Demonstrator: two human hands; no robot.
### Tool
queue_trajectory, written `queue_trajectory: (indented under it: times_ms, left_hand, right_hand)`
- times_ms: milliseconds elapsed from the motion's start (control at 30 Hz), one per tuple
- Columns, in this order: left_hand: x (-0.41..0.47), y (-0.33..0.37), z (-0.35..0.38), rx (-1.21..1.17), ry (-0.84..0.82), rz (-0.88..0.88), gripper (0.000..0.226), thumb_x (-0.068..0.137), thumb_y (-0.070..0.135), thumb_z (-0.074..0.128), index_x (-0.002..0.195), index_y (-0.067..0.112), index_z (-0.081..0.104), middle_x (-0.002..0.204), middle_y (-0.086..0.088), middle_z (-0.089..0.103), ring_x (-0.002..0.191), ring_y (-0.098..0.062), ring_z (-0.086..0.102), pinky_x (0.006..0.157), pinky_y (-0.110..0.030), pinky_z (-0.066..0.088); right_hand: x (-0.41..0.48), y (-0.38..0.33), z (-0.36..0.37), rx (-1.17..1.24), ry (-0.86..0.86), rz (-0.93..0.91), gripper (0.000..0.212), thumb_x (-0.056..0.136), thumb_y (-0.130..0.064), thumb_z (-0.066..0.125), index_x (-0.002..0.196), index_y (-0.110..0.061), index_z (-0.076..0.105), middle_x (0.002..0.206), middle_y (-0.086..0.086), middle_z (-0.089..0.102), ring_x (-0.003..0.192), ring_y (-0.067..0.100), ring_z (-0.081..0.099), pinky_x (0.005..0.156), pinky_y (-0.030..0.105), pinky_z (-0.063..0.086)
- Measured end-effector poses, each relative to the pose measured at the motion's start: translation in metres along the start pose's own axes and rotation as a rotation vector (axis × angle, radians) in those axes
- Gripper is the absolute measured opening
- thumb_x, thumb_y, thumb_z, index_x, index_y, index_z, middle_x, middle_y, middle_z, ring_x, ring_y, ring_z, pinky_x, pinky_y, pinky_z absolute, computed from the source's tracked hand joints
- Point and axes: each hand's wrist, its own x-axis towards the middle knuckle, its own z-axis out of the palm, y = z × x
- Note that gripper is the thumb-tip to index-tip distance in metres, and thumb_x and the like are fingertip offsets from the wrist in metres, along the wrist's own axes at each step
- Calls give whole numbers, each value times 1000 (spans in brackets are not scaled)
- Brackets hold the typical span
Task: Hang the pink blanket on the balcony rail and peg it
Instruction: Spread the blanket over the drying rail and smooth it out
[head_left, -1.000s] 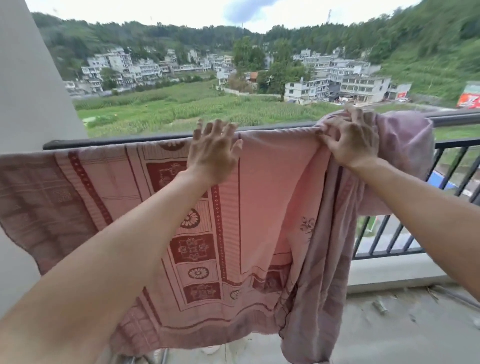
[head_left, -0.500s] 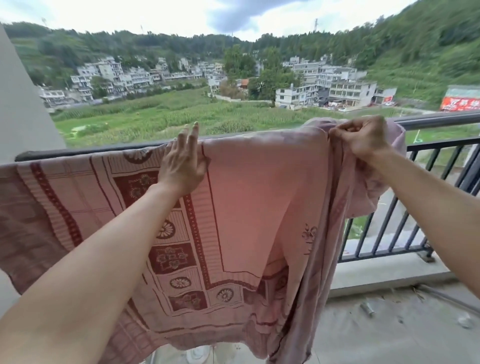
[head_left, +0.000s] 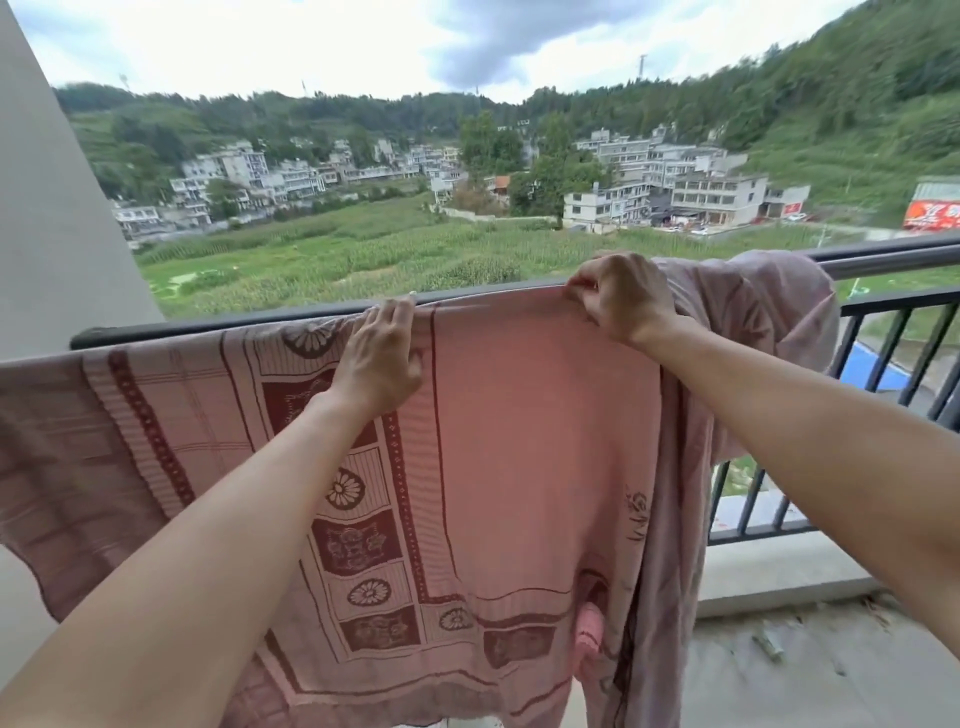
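I see the fingers of my left hand (head_left: 376, 358) straight and together, flat on the pink blanket (head_left: 530, 441), those of my right hand (head_left: 626, 301) curled, pinching its top fold, the blanket draped over the balcony rail (head_left: 208, 325).

The pink blanket (head_left: 519, 441), bordered with dark red floral panels, hangs draped over the dark metal balcony rail (head_left: 234, 322), spread flat toward nine o'clock and bunched toward two o'clock.

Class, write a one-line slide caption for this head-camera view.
The left hand presses the pink blanket flat on the balcony rail while the right hand pinches its top edge.
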Motion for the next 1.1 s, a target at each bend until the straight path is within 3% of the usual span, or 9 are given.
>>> queue_trajectory:
  times_ms: [200, 333, 500, 567, 667, 767, 833, 967, 1100]
  left_hand:
    - [0, -3, 11, 47, 113, 60, 47, 93, 19, 54, 137, 5, 43, 132, -12, 52, 121, -31, 46, 106, -43, 33]
    - [1, -19, 13, -28, 228, 114, 35, 98, 25, 51, 129, 7, 55, 123, -8, 61, 114, -30, 53, 100, -42, 37]
    - [8, 0, 19, 10, 201, 26, 33, 95, 20, 52, 125, 6, 56, 121, -10, 60, 113, -31, 52, 101, -44, 35]
    - [9, 19, 20, 46, 174, 43, 37, 90, 18, 56, 126, 6, 55, 122, -12, 57, 115, -33, 50, 104, -48, 34]
    - [16, 75, 27, 33, 158, 191, 46, 85, 16, 63, 129, 7, 53, 125, -13, 56, 119, -32, 49, 110, -49, 31]
    - [32, 135, 43, -13, 140, 259, 54, 91, 28, 59, 139, 9, 43, 135, -11, 51, 127, -28, 44, 116, -44, 24]
    - [46, 160, 59, -27, 104, 202, 55, 95, 34, 53, 142, 10, 39, 138, -11, 49, 129, -29, 42, 116, -43, 22]
    - [61, 169, 93, 128, 168, 88, 46, 99, 40, 40, 133, 9, 50, 119, -11, 59, 109, -32, 51, 103, -40, 27]
    - [68, 170, 108, 151, 326, 45, 39, 100, 37, 32, 112, 11, 59, 99, -9, 60, 91, -30, 49, 90, -39, 30]
  right_hand:
    - [8, 11, -1, 13, 12, 119, 20, 91, -36, 61, 95, -20, 73, 98, 5, 74, 92, 28, 67, 79, 38, 54]
    - [7, 65, -30, -81, 181, 363, 32, 90, -45, 59, 109, -21, 68, 123, 15, 63, 116, 35, 53, 94, 46, 46]
    - [-14, 132, -64, -150, 9, 681, 76, 81, -66, 61, 134, -13, 52, 135, 20, 55, 123, 39, 51, 98, 45, 44]
    - [-19, 140, -64, -71, 11, 704, 67, 83, -57, 66, 128, -8, 57, 128, 17, 61, 116, 35, 57, 92, 39, 46]
    - [-17, 147, -62, 117, 54, 686, 34, 85, -35, 71, 97, -3, 72, 99, 15, 72, 94, 31, 66, 76, 36, 49]
    - [-3, 151, -69, 234, 98, 617, 32, 88, -30, 65, 83, 1, 70, 78, 15, 68, 72, 29, 63, 59, 37, 50]
    - [5, 160, -81, 204, 103, 539, 29, 89, -27, 62, 75, -3, 66, 70, 10, 64, 67, 27, 60, 53, 31, 46]
    - [9, 191, -103, -75, 94, 382, 17, 91, -29, 62, 99, -17, 71, 98, 5, 71, 87, 24, 63, 70, 30, 46]
    - [14, 172, -88, -64, -64, 49, 56, 87, -55, 60, 133, -25, 53, 135, 12, 56, 115, 28, 56, 91, 40, 49]
